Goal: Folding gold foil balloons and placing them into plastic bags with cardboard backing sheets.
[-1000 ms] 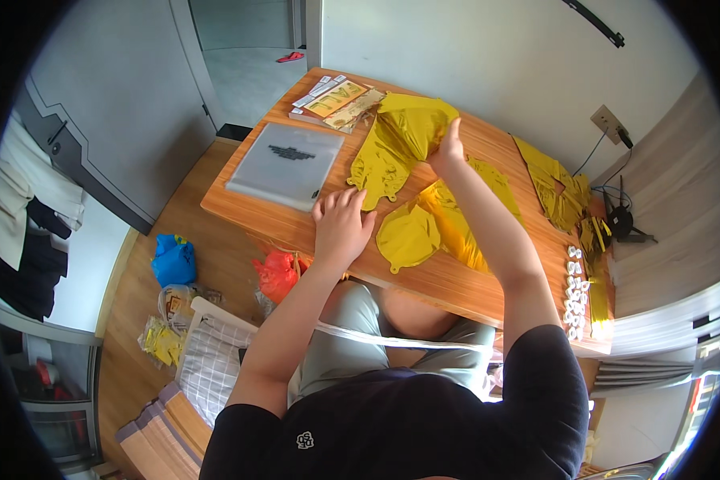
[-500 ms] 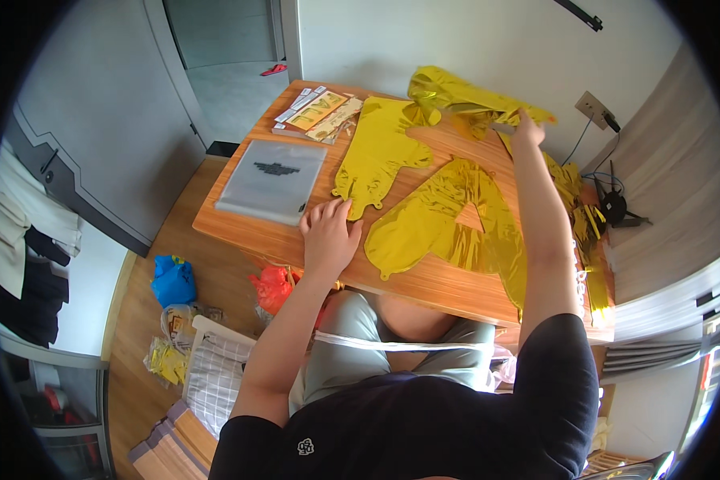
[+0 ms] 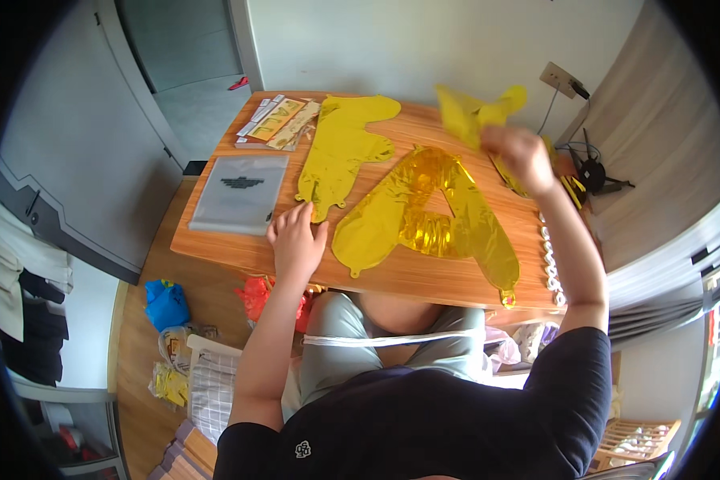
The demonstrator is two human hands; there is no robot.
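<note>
Fingers outstretched, my left hand (image 3: pixel 298 244) rests at the table's near edge. Its fingertips touch the lower end of a flat gold foil balloon (image 3: pixel 340 152) with two side arms. Beside it lies a second gold foil balloon (image 3: pixel 376 224), letter-shaped with a triangular hole. Over the table's far right part, my right hand (image 3: pixel 520 156) is closed on a folded gold foil balloon (image 3: pixel 464 116), lifted and smeared by motion. The grip's details are blurred. More gold foil (image 3: pixel 510 178) lies below that hand, partly hidden by it.
A clear plastic bag (image 3: pixel 240 200) and a stack of printed cards (image 3: pixel 280 124) lie at the table's left. Along the right edge runs a white coiled strip (image 3: pixel 549 260). A black device with antennas (image 3: pixel 592 172) and cables stands back right. Bags, including a blue one (image 3: pixel 166 304), lie on the floor.
My right hand has raised the far gold balloon off the table, and its foil has bunched and swung up. My left hand stays by the first balloon's end. The whole view has shifted.
</note>
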